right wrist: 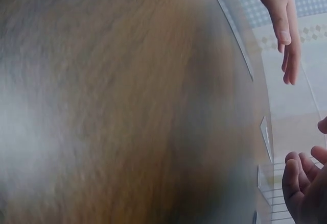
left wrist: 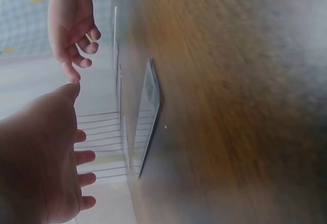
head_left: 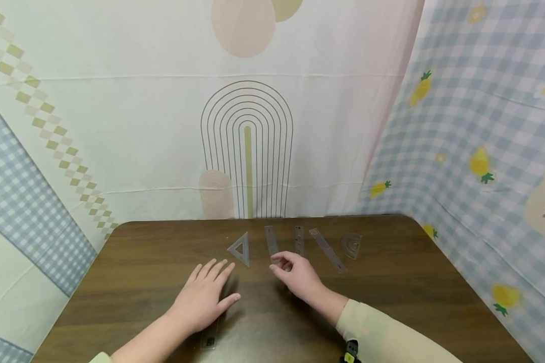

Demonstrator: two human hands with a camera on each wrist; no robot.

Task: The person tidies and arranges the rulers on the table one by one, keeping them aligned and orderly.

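My left hand is spread, palm down, above the left part of the table. Below it lies a clear ruler, largely hidden by the hand. My right hand hovers with loosely bent fingers and holds nothing that shows. It is nearest to the lower end of a second clear ruler. A third, shorter-looking ruler is partly covered by that hand. A clear set square lies between the hands, farther back. To the right are a slanted ruler and a clear protractor-like piece.
The brown wooden table has rounded far corners. Behind it hangs a pale patterned cloth, and a checked cloth hangs on the right. A dark band with a yellow-green mark is on the right sleeve.
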